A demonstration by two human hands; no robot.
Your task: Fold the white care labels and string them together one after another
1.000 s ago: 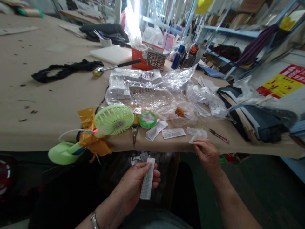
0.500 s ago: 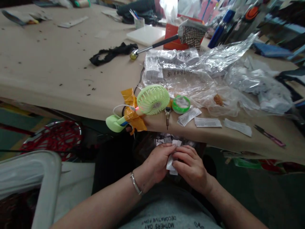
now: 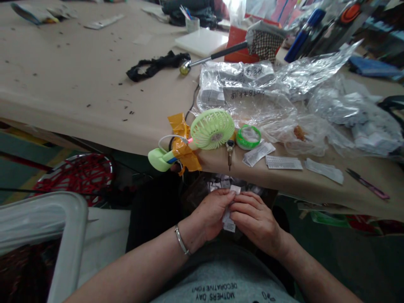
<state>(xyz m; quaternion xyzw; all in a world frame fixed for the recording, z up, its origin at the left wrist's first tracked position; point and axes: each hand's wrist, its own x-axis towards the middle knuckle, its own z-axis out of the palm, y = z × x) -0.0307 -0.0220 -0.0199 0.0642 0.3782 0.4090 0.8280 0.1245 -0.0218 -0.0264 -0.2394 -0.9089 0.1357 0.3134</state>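
Observation:
In front of my body, below the table edge, my left hand [image 3: 212, 213] and my right hand [image 3: 253, 216] are closed together on white fabric labels [image 3: 229, 226] with small print. The labels' upper end pokes out above my fingertips, and the lower end hangs between my palms. Fingers cover the middle, so I cannot tell how many labels there are. Beneath and beyond my hands lies a heap of similar white labels [image 3: 221, 182]. On the table edge above, more labels lie flat in small stacks, one of them a printed label stack [image 3: 284, 163].
A green fan [image 3: 212, 129] is taped at the table edge, beside a small screwdriver-like tool [image 3: 230, 153] and a green round container [image 3: 248, 137]. Thread snips [image 3: 368, 184] lie at right. Clear plastic bags [image 3: 249, 105] spread behind. A white plastic bin [image 3: 71, 235] stands at lower left.
The table and its things have shifted slightly right and up in view. Both hands stay together on the labels, with the right fingers slightly moved and the lower label ends shifted a little.

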